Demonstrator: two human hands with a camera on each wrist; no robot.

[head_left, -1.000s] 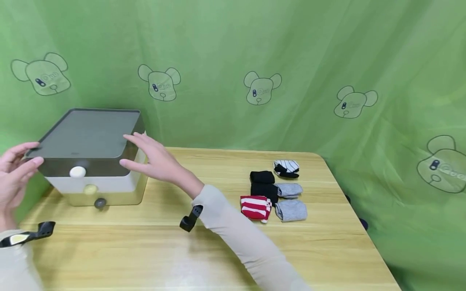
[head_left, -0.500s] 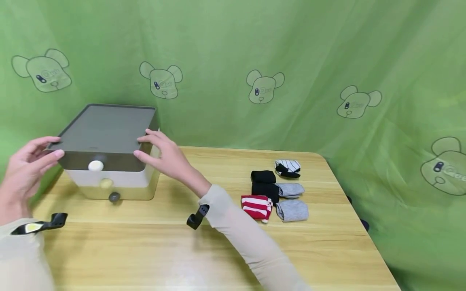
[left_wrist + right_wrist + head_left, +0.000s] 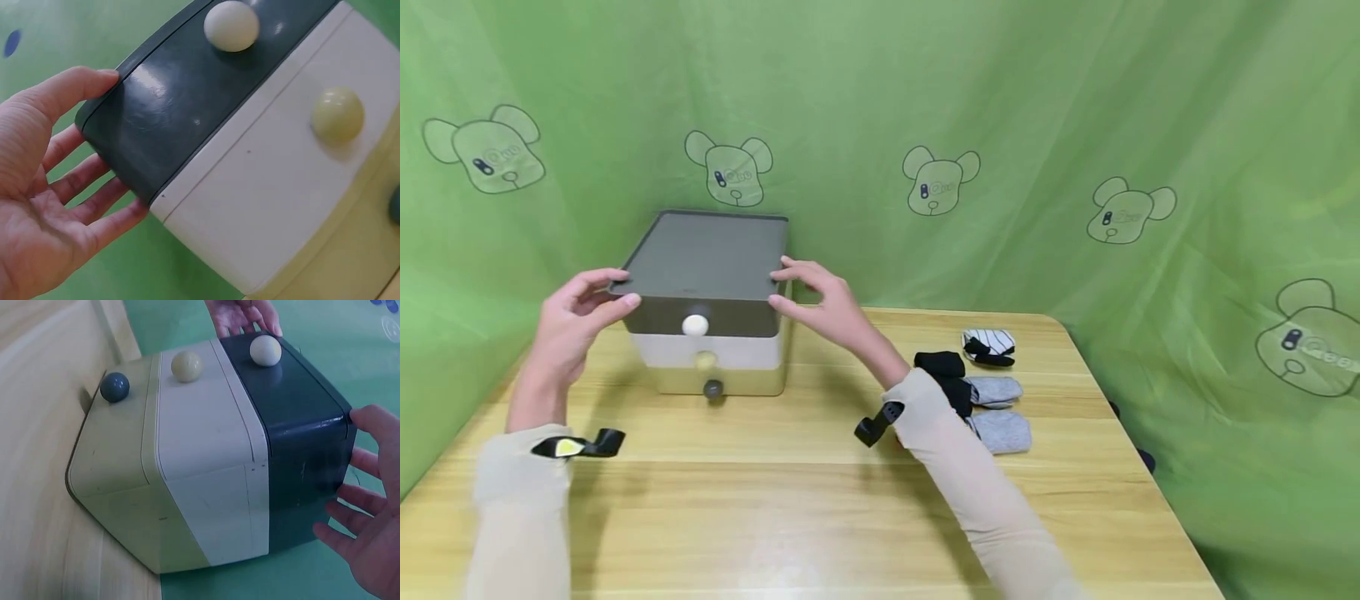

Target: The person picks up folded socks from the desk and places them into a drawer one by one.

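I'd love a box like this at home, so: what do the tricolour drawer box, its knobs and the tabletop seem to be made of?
Drawer box: probably smooth, semi-gloss plastic, given its highlights and rounded corners. Knobs: smooth and shiny, maybe plastic or painted wood. Tabletop: wood grain with a soft reflection, perhaps varnished wood or laminate.

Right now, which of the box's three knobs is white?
The top knob, on the dark tier; the middle knob is yellowish, the bottom knob dark.

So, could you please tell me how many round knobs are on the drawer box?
3: a white knob on the dark top drawer, a yellow knob on the white middle drawer, a dark knob on the yellowish bottom drawer. Any behind would be hidden.
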